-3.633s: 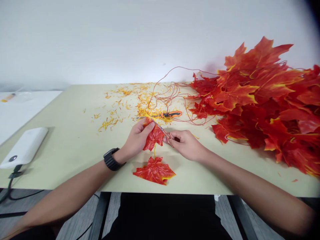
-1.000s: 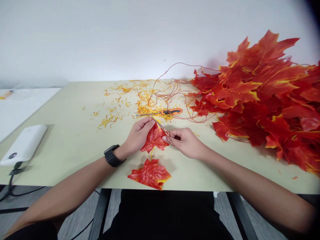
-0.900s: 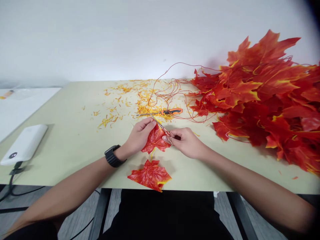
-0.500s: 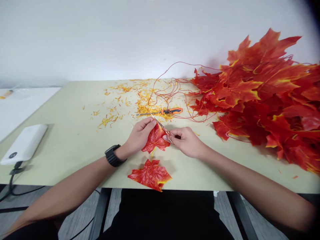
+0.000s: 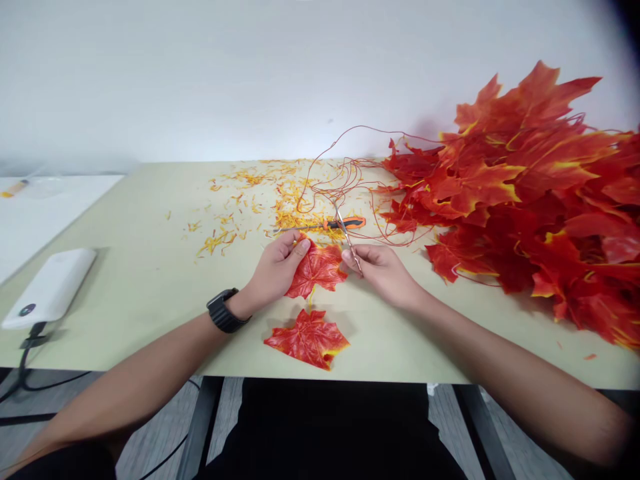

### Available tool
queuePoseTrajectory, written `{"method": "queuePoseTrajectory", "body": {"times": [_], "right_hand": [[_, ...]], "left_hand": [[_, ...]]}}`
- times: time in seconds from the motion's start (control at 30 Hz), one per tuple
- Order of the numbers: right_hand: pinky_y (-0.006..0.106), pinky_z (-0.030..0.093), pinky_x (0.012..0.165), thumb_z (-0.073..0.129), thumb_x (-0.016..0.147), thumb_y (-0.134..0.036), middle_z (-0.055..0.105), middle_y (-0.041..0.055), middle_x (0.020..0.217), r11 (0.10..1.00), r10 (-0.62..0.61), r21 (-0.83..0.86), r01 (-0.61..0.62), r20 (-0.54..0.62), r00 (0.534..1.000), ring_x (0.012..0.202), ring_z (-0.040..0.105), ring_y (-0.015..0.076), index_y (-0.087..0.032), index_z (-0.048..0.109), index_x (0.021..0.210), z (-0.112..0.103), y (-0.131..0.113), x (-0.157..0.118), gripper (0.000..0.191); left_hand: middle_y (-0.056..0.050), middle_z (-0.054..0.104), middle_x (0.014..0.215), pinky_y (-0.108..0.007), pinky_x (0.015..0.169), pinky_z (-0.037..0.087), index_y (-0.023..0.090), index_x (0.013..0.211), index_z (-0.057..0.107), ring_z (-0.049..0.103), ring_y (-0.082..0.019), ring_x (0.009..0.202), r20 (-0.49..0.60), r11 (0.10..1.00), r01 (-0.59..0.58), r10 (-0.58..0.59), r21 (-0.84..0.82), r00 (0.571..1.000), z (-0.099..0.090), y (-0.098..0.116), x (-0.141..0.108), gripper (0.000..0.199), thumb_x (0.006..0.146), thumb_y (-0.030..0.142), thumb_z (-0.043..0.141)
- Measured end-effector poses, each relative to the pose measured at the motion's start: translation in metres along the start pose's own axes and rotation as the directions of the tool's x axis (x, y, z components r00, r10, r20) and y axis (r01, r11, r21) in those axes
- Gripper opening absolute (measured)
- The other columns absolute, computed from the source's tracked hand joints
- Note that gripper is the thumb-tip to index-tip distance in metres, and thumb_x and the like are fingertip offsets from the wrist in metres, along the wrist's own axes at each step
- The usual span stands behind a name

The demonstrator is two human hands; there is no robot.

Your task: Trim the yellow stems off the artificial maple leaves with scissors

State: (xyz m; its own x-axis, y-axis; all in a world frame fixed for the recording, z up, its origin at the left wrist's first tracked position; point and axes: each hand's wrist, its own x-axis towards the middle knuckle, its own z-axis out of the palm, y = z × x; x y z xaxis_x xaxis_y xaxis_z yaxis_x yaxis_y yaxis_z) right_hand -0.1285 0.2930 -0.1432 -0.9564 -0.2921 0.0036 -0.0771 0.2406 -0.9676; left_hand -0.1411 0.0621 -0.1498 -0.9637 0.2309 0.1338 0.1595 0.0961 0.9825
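My left hand (image 5: 281, 265) pinches the upper left edge of a red leaf (image 5: 317, 268) between thumb and fingers. A yellow stem links it to a second red leaf (image 5: 311, 339) lying below, near the table's front edge. In my right hand (image 5: 380, 270) are small scissors (image 5: 350, 245), their blades pointing up and away, just right of the held leaf. Past the hands lies a tool with an orange and black handle (image 5: 354, 223) among yellow and orange scraps (image 5: 287, 217); the scissors partly cross in front of its handle.
A large heap of red leaves (image 5: 500, 200) fills the right side of the table (image 5: 140, 280). Thin red wires (image 5: 360, 127) loop from it towards the middle. At the left lies a white power bank (image 5: 53, 287) with a black cable. A wall stands behind.
The scissors have come off the held leaf's edge and turned more upright, as my right hand shifted right. The leaf has turned slightly, and the lower leaf has moved up and right.
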Motion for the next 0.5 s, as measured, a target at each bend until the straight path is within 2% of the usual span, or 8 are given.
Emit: {"method": "queuePoseTrajectory", "body": {"times": [0.13,0.3,0.4,0.5], "right_hand": [[0.028,0.026,0.063,0.08,0.072,-0.087,0.04,-0.0018,0.069,0.995,0.06,0.074,-0.059,-0.007,0.998,0.068,0.034,0.0108,-0.018,0.055,0.068,0.005,-0.0007,-0.0006,0.074],[0.027,0.03,0.062,0.084,0.073,-0.081,0.045,-0.0015,0.07,0.978,0.086,0.191,-0.086,0.011,0.996,0.065,0.035,0.0102,-0.018,0.06,0.071,0.0075,0.0005,-0.0002,0.068],[0.027,0.035,0.062,0.084,0.075,-0.078,0.049,-0.0003,0.07,0.982,0.065,0.181,-0.055,-0.052,0.997,0.066,0.04,0.0114,-0.019,0.055,0.067,0.005,0.0022,0.0005,0.066],[0.027,0.039,0.062,0.081,0.081,-0.076,0.053,0.0013,0.07,0.991,0.016,0.132,0.002,-0.132,0.991,0.068,0.045,0.0133,-0.019,0.056,0.068,0.0011,0.0037,0.0011,0.062]], "left_hand": [[0.001,0.058,0.079,-0.023,0.065,0.043,0.018,0.087,0.058,0.048,-0.009,0.069,0.021,1.0,-0.012,0.013,-0.023,1.0,0.0053,0.0021,0.0,0.052,0.096,0.068,0.07],[0.002,0.058,0.076,-0.022,0.062,0.043,0.018,0.089,0.058,0.05,-0.008,0.065,0.045,0.998,0.031,-0.029,-0.054,0.999,0.0101,0.002,-0.0021,0.051,0.094,0.067,0.074],[0.002,0.065,0.078,-0.02,0.061,0.044,0.019,0.1,0.058,0.056,-0.009,0.065,0.07,0.985,0.098,-0.089,-0.143,0.994,0.0074,0.0021,-0.0031,0.052,0.087,0.063,0.083],[0.002,0.07,0.079,-0.02,0.063,0.047,0.018,0.104,0.061,0.06,-0.008,0.066,0.067,0.979,0.118,-0.108,-0.164,0.992,0.0014,0.0042,-0.002,0.054,0.081,0.057,0.091]]}}
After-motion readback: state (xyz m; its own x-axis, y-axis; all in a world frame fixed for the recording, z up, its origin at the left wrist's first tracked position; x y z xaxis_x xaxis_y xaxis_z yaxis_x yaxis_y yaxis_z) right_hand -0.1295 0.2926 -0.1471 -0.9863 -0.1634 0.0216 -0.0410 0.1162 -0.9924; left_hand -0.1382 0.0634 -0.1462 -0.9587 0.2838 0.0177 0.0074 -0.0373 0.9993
